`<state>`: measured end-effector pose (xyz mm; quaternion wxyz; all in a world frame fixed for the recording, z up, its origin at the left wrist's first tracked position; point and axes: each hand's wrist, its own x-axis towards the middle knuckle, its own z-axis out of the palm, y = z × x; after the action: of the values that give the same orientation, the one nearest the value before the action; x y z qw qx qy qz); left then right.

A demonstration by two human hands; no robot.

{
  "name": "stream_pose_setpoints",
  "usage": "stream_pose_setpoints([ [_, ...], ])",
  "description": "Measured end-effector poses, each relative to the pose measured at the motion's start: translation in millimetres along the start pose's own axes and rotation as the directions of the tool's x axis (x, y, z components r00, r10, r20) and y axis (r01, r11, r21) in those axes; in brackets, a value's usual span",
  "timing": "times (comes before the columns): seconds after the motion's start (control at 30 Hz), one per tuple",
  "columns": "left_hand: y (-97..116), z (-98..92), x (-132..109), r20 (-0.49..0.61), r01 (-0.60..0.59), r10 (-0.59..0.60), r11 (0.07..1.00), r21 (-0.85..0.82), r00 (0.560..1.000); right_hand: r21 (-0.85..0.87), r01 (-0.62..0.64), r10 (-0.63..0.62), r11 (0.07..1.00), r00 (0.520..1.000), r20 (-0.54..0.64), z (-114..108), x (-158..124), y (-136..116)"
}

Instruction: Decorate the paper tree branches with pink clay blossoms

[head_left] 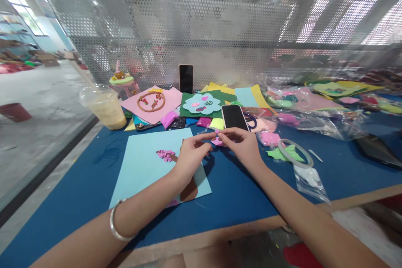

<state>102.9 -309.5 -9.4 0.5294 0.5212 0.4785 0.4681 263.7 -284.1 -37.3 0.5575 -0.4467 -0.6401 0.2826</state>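
Note:
A small piece of purple-pink clay [217, 132] is between the fingertips of my two hands. My right hand [243, 144] pinches it with thumb and index finger. My left hand [193, 153] reaches its index fingertip to the same clay, its thumb held apart below. A larger purple-pink clay lump [216, 142] shows just under the fingertips; whether it rests on the table I cannot tell. Beneath my left forearm lies a light blue sheet [141, 167] with a brown clay trunk shape [189, 190] and a cluster of purple clay bits [165, 155]. My left arm hides part of the picture.
Beyond my hands are a phone [234, 117], clay packets [204, 122] and a green card with a cloud shape [188, 104]. A drink cup [106, 109] stands at the left. On the right lie a tape roll [309, 159] and plastic bags [326, 125]. A perforated metal panel [220, 21] rises behind.

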Motion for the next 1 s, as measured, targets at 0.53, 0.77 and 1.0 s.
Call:
stream_pose_setpoints([
  [0.53,10,-15.9,26,0.345,-0.474,0.348,0.423,0.772,0.872,0.141,-0.135,0.138,0.981,0.99,-0.009,-3,10,12],
  [0.77,3,-3.3,38,0.573,-0.613,0.327,0.025,0.79,0.752,0.159,-0.155,0.157,0.975,0.988,-0.005,-2,14,17],
  [1.0,1,-0.2,40,0.65,-0.652,0.31,-0.114,0.75,0.694,0.151,-0.165,0.164,0.975,0.986,0.016,-2,16,21],
])
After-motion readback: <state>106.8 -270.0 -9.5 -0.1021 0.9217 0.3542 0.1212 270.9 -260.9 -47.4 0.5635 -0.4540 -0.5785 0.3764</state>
